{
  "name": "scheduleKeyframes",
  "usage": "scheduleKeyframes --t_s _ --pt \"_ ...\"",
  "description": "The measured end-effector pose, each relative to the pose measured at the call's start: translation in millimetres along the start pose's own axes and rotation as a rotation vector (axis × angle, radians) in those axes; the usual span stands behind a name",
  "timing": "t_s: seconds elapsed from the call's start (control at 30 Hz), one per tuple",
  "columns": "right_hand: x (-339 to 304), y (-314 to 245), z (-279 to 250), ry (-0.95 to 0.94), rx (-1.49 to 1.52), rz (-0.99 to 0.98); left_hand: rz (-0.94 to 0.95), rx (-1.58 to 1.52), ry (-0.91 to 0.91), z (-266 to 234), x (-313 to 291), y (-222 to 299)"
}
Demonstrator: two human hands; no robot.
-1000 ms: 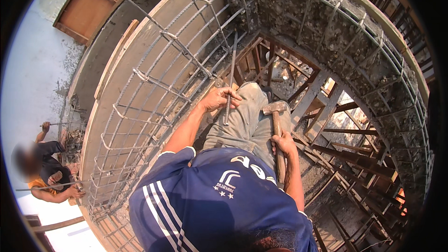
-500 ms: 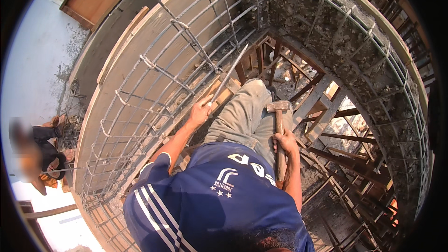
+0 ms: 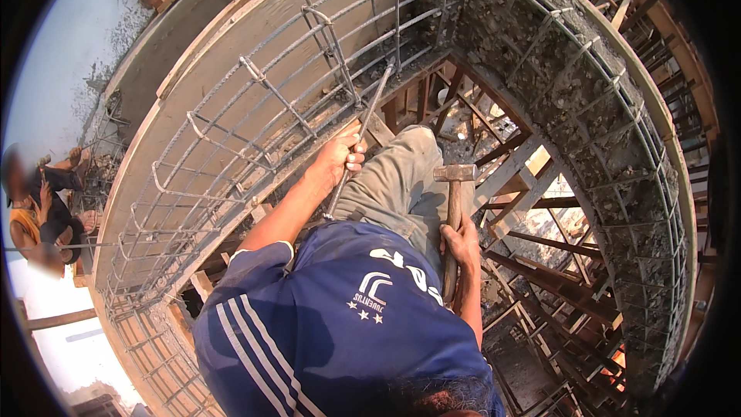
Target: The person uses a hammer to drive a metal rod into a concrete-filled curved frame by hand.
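Note:
My left hand (image 3: pixel 338 157) is closed round a long metal rod (image 3: pixel 373 104). The rod slants from near my waist to the rebar at the foot of the curved formwork; whether its far tip touches anything, I cannot tell. Fingers wrapped round the wooden handle, my right hand (image 3: pixel 461 244) holds a hammer (image 3: pixel 454 193) upright over my thigh. Its heavy steel head (image 3: pixel 455 173) points away from me, apart from the rod. My trousered leg (image 3: pixel 397 170) stretches out between both hands.
Beside my left arm stands a curved rebar cage (image 3: pixel 255 69) against a formwork panel (image 3: pixel 197 85). A rough concrete wall (image 3: pixel 571 100) with bare bars curves round the right. Below lie openings with timber props (image 3: pixel 552 278). Another person (image 3: pixel 46 208) sits at far left.
My left hand has slid farther up the rod, and the rod's lower end now shows below it. The hammer has shifted slightly left. The whole view has turned a little.

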State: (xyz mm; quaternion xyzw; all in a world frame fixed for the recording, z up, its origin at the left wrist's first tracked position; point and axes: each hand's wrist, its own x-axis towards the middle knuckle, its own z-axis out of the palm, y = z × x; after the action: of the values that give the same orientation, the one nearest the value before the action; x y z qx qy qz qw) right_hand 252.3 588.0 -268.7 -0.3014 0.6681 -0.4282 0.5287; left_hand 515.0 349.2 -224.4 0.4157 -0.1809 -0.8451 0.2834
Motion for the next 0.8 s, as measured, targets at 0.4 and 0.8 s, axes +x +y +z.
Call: scheduleKeyframes --t_s 0.4,0.8 --pt "-94.9 -111.2 -18.5 0.289 -0.019 -0.57 0.11 -0.335 0.107 78.1 73.8 -41.5" --pt "-191.6 -197.8 -51.7 0.516 0.176 -1.586 0.219 -0.452 0.112 147.6 87.8 -38.9"
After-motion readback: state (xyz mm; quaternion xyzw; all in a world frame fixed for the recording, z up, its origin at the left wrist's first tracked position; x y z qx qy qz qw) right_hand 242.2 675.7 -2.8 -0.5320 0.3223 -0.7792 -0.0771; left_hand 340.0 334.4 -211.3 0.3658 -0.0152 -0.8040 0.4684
